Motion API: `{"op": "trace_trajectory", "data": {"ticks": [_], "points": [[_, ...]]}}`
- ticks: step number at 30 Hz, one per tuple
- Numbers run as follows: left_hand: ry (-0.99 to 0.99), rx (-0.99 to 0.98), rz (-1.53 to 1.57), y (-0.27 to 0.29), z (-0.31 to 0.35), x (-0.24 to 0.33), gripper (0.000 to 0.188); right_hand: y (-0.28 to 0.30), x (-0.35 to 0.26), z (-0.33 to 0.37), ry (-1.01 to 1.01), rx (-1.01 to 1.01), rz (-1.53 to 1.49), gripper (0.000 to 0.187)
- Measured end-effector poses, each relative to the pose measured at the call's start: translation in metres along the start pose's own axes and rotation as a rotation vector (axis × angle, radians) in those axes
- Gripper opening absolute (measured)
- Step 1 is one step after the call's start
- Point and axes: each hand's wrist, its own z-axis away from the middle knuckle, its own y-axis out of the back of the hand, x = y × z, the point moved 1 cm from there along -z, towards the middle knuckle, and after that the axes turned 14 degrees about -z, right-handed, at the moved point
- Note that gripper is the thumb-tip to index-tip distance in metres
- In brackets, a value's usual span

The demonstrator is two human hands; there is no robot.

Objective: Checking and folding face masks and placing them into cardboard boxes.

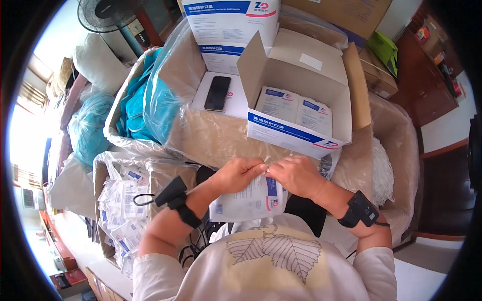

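My left hand (pixel 237 174) and my right hand (pixel 297 174) meet in front of my chest. Both pinch the top edge of a white and blue mask packet (pixel 240 201), which hangs below them over my lap. Whether its edge is sealed or torn is hidden by my fingers. Just beyond my hands stands an open white and blue cardboard box (pixel 296 131) with its flaps up. Inside it, two stacks of similar packets show, a left stack (pixel 279 103) and a right stack (pixel 315 118).
A black phone (pixel 218 93) lies on a white box left of the open one. To my left, a carton (pixel 173 176) holds many loose packets (pixel 133 198). Teal fabric (pixel 138 115) fills another lined carton. White straps (pixel 383 170) lie in a carton at right.
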Motion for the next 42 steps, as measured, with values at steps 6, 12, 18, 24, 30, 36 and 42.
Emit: {"op": "trace_trajectory", "data": {"ticks": [6,12,18,24,30,36,42], "points": [[0.29,0.271,0.315,-0.014,-0.013,-0.056,0.036,0.014,-0.033,-0.008,0.221,0.01,0.107,0.013],[0.449,0.609,0.05,0.026,-0.013,-0.083,0.035,0.015,-0.058,0.013,0.28,0.007,-0.006,0.011],[0.108,0.564,-0.332,0.04,-0.004,-0.029,0.026,0.032,-0.035,0.021,0.118,0.119,-0.114,0.016],[-0.223,0.598,-0.522,0.035,-0.007,0.011,0.013,0.024,-0.035,-0.014,-0.328,0.0,-0.218,0.031],[-0.084,0.736,-0.519,0.035,0.003,-0.001,0.014,0.01,-0.02,-0.024,-0.053,0.184,-0.297,0.018],[0.091,0.8,-0.367,0.047,0.006,-0.013,0.013,0.046,-0.017,-0.014,-0.224,0.518,-0.667,0.012],[-0.129,0.784,-0.404,0.06,0.033,-0.027,0.01,0.116,0.001,-0.013,-0.123,0.964,-1.281,0.009]]}}
